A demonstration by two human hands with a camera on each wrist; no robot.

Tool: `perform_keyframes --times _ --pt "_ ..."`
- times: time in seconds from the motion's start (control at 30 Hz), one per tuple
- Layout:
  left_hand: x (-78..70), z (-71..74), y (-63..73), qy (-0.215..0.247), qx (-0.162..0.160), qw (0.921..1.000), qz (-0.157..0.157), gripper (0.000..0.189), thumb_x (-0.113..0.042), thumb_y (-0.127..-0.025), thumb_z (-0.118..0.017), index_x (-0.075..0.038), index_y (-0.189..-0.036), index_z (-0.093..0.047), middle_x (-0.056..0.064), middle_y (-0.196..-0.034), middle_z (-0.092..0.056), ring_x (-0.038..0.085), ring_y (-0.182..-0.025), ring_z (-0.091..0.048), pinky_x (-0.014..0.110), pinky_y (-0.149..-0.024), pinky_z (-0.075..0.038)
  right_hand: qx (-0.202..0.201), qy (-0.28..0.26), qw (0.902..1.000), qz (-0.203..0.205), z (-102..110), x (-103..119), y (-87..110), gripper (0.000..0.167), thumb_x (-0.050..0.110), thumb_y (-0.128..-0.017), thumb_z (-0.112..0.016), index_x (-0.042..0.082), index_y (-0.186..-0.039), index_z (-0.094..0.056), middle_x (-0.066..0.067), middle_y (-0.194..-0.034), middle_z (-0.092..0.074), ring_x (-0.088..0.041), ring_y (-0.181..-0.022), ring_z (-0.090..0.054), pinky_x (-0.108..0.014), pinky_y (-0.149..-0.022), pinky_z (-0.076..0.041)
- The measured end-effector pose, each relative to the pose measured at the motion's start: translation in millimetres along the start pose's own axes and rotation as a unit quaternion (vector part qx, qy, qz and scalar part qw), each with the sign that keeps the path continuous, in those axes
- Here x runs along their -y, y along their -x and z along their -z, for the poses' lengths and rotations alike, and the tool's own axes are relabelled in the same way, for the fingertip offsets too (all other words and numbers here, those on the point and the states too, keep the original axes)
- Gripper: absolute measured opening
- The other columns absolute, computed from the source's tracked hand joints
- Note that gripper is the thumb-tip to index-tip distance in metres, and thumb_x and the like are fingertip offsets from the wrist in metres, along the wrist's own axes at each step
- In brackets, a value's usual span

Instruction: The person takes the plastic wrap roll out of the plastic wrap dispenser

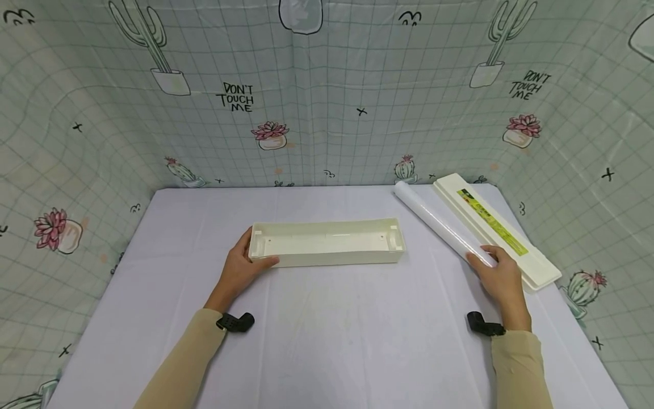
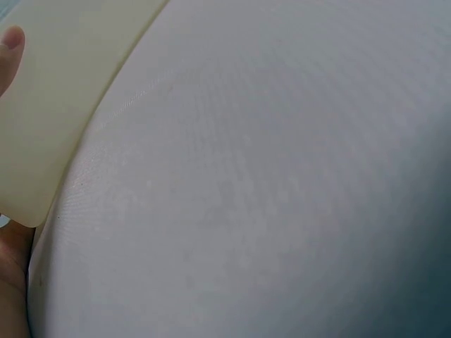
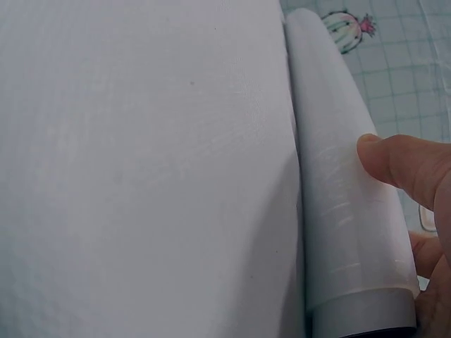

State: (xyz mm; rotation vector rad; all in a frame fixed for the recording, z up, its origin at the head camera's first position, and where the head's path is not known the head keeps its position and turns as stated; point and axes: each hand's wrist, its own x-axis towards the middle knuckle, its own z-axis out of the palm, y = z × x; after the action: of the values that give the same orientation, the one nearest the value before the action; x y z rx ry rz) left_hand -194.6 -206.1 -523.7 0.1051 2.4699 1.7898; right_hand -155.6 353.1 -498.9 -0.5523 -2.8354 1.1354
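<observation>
A long, shallow, cream-coloured plastic box (image 1: 327,260) with its hollow side up lies in the middle of the table. My left hand (image 1: 239,271) grips its left end, the thumb along the front wall and the other fingers behind the end. In the left wrist view the thumb presses on the smooth wall of the box (image 2: 77,91). To the right, a roll of clear plastic wrap (image 1: 434,218) lies slantwise. My right hand (image 1: 501,278) holds its near end, with thumb and fingers on either side; the right wrist view shows the thumb on the film of the roll (image 3: 338,190).
Right beside the roll lies a long cream lid (image 1: 539,270) with a yellow-green label (image 1: 493,221). A white cloth covers the table (image 1: 317,341). Behind and at both sides hangs a grid-patterned curtain (image 1: 327,85) with cactus drawings.
</observation>
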Motion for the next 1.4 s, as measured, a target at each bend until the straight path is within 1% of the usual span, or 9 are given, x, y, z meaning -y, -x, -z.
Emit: perform_keyframes --times 0.23,0.47,0.6,0.77,1.03,1.17,1.4 --pt "1.7 -0.3 0.2 -0.002 0.001 1.0000 -0.005 0.108 -0.033 -0.085 -0.087 -0.021 -0.166 -0.019 0.008 -0.162 -0.040 0.027 -0.142 -0.048 0.048 -0.114 -0.041 -0.007 0.001 1.0000 0.004 -0.8 -0.3 -0.9 0.069 0.046 -0.101 -0.061 -0.007 -0.144 -0.049 -0.036 -0.144 -0.050 -0.048 -0.127 -0.050 -0.060 -0.104 -0.040" --pt "2.0 -0.4 0.2 -0.006 -0.001 1.0000 -0.002 0.108 -0.033 -0.084 -0.088 -0.020 -0.166 -0.019 0.009 -0.162 -0.040 0.027 -0.142 -0.048 0.048 -0.114 -0.041 -0.018 -0.001 0.9998 0.010 -1.5 -1.0 -0.7 0.066 0.044 -0.101 -0.062 -0.007 -0.143 -0.051 -0.035 -0.141 -0.053 -0.047 -0.123 -0.052 -0.058 -0.101 -0.041" --pt "2.7 -0.8 0.0 -0.008 -0.002 1.0000 -0.003 0.108 -0.033 -0.084 -0.088 -0.019 -0.166 -0.019 0.009 -0.162 -0.040 0.028 -0.142 -0.048 0.048 -0.114 -0.041 -0.020 0.001 0.9998 0.003 -1.2 -1.0 -0.4 0.066 0.045 -0.101 -0.061 -0.006 -0.143 -0.051 -0.034 -0.141 -0.053 -0.046 -0.122 -0.052 -0.057 -0.100 -0.042" --pt "2.6 -0.6 0.2 -0.004 -0.002 1.0000 -0.006 0.107 -0.032 -0.084 -0.088 -0.019 -0.166 -0.019 0.009 -0.162 -0.040 0.027 -0.142 -0.048 0.048 -0.114 -0.040 -0.015 0.002 0.9998 -0.011 -0.2 -1.2 0.2 0.069 0.047 -0.101 -0.059 -0.005 -0.145 -0.049 -0.034 -0.145 -0.051 -0.046 -0.126 -0.051 -0.058 -0.102 -0.041" --pt "1.6 -0.6 0.6 -0.004 0.000 1.0000 -0.003 0.108 -0.032 -0.085 -0.087 -0.020 -0.167 -0.018 0.009 -0.162 -0.039 0.029 -0.143 -0.047 0.048 -0.115 -0.040 -0.012 0.001 0.9998 -0.015 1.7 -2.2 2.7 0.071 0.048 -0.102 -0.059 -0.007 -0.145 -0.048 -0.036 -0.148 -0.047 -0.049 -0.129 -0.048 -0.061 -0.103 -0.040" --pt "1.8 -0.5 0.5 -0.004 -0.002 1.0000 -0.005 0.107 -0.031 -0.085 -0.088 -0.019 -0.166 -0.019 0.008 -0.162 -0.039 0.028 -0.143 -0.046 0.048 -0.115 -0.039 -0.010 -0.001 0.9997 -0.021 2.4 -1.8 2.8 0.073 0.049 -0.102 -0.059 -0.007 -0.147 -0.047 -0.036 -0.150 -0.045 -0.050 -0.134 -0.046 -0.061 -0.106 -0.039" --pt "2.3 0.0 -0.1 -0.007 -0.001 1.0000 -0.005 0.107 -0.031 -0.085 -0.088 -0.021 -0.166 -0.019 0.008 -0.162 -0.040 0.028 -0.143 -0.047 0.048 -0.115 -0.040 -0.006 -0.002 0.9994 -0.035 3.9 -1.0 3.8 0.074 0.050 -0.102 -0.058 -0.006 -0.148 -0.046 -0.035 -0.152 -0.044 -0.049 -0.134 -0.046 -0.061 -0.106 -0.039"
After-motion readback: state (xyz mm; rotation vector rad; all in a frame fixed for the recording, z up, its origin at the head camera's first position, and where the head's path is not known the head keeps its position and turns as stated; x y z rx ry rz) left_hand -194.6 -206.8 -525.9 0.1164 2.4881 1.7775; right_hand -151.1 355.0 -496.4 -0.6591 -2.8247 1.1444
